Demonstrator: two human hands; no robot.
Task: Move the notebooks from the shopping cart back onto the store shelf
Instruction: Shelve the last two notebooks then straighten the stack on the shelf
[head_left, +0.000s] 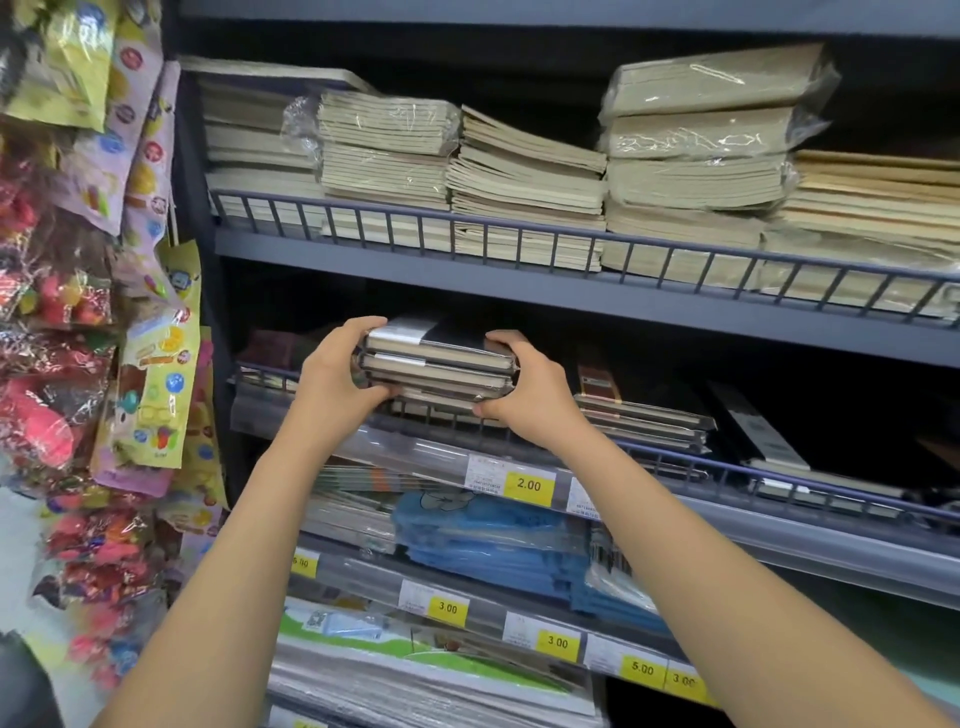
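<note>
A small stack of dark-covered notebooks (439, 364), pale page edges facing me, is held between both hands just over the wire rail of the middle shelf (675, 460). My left hand (337, 376) grips the stack's left end, thumb underneath. My right hand (524, 387) clasps its right end, fingers over the top. More dark notebooks (644, 415) lie on the same shelf to the right. No shopping cart is in view.
The upper shelf (467, 278) holds tall piles of beige exercise books (519, 187) behind a wire rail. Lower shelves carry blue packs (493, 540) and yellow price tags (529, 486). Bagged toys (67, 338) hang close on the left.
</note>
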